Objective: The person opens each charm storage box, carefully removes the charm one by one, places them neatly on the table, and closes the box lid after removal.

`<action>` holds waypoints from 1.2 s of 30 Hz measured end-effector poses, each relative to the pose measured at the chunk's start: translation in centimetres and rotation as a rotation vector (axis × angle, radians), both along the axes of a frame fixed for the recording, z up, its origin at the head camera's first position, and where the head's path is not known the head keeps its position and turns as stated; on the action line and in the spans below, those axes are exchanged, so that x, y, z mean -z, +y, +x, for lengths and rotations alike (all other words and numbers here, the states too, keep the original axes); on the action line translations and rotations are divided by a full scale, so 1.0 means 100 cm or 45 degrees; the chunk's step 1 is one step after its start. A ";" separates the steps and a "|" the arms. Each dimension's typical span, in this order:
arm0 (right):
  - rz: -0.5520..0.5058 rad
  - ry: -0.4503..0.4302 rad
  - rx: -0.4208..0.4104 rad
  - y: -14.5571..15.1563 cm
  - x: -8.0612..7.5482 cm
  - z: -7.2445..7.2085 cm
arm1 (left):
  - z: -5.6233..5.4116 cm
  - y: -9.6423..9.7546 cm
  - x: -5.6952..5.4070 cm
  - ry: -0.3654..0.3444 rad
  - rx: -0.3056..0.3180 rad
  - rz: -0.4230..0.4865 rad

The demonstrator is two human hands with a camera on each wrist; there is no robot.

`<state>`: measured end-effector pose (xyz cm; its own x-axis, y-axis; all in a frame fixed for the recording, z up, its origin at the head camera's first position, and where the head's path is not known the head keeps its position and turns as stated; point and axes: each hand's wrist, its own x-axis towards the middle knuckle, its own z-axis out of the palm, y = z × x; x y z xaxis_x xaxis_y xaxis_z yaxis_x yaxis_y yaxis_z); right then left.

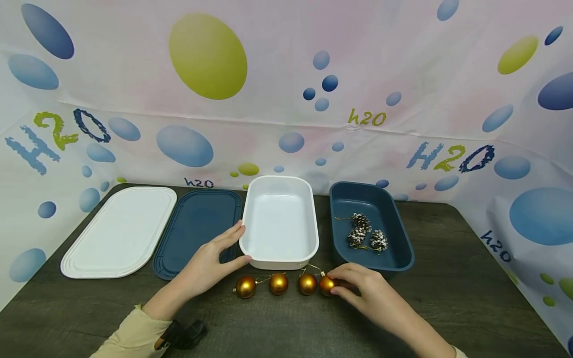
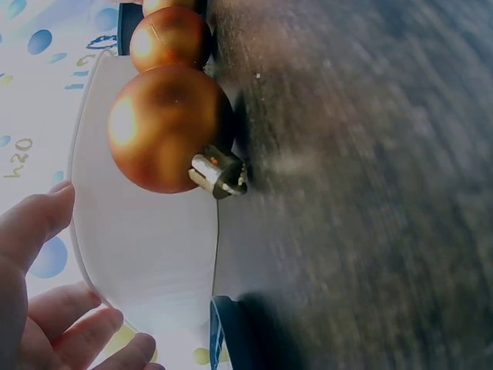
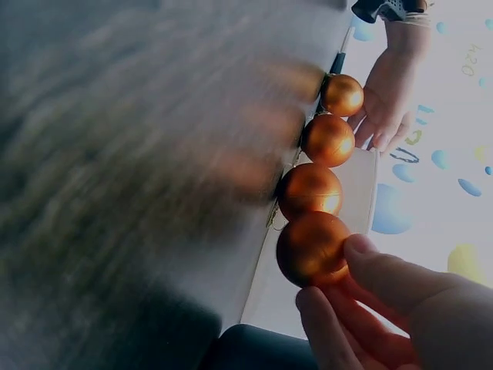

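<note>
Several gold Christmas balls with thin hanging loops lie in a row on the table in front of a white rectangular container (image 1: 280,265). My right hand (image 1: 364,291) pinches the rightmost gold ball (image 3: 312,248) between thumb and fingers. At the left side of the white container, my left hand (image 1: 210,263) spreads its extended fingers and touches the rim near the front left corner. The leftmost ball (image 1: 245,287) lies just in front of that thumb, apart from it. No contents show inside the white container.
To the right stands a blue container (image 1: 405,248) with three frosted pine cones (image 1: 360,222) inside. On the left lie a blue lid (image 1: 201,219) and a white lid (image 1: 121,231). A patterned cloth (image 1: 268,99) hangs behind the dark table (image 1: 465,293).
</note>
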<state>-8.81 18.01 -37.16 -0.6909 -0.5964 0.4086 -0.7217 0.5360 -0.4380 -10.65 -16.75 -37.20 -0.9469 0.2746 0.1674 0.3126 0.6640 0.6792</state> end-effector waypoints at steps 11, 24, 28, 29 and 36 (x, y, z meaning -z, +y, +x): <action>0.046 0.011 0.002 0.000 0.002 -0.001 | 0.000 -0.001 0.001 0.004 0.007 0.004; 0.092 0.017 0.047 0.000 0.004 -0.001 | 0.000 0.000 0.002 -0.002 0.001 0.019; 0.109 -0.010 0.069 0.000 0.003 -0.001 | 0.000 -0.001 0.002 -0.004 0.000 0.014; 0.111 -0.018 0.072 0.000 0.003 -0.001 | 0.000 -0.001 0.002 -0.004 0.000 0.012; 0.141 -0.052 0.111 0.002 0.000 0.001 | -0.001 0.000 0.001 -0.007 0.000 0.016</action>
